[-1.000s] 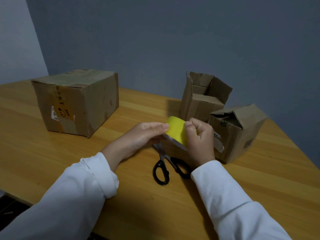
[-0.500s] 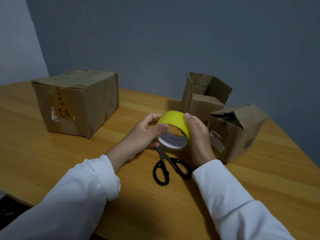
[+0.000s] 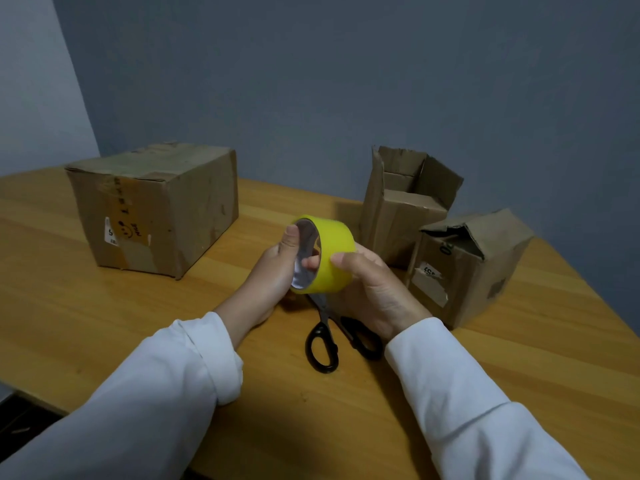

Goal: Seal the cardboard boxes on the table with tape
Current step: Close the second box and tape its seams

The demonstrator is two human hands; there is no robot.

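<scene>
A yellow tape roll (image 3: 334, 252) is held above the table between both hands, its open core turned to the left. My left hand (image 3: 273, 271) grips its left rim, with fingers inside the core. My right hand (image 3: 372, 289) holds the outer band from the right, thumb on top. A large closed cardboard box (image 3: 156, 206) stands at the left. A small box with raised flaps (image 3: 405, 202) stands behind the roll. Another small box (image 3: 471, 265) with loosely folded, torn flaps sits at the right.
Black-handled scissors (image 3: 329, 337) lie on the wooden table (image 3: 69, 323) just under my hands. The table's near edge runs at the lower left and its right edge slants off at the far right. A grey wall stands behind the boxes.
The roll has been turned in my hands, from edge-on to its core facing left. My left fingers have slipped inside the core and both hands have risen slightly.
</scene>
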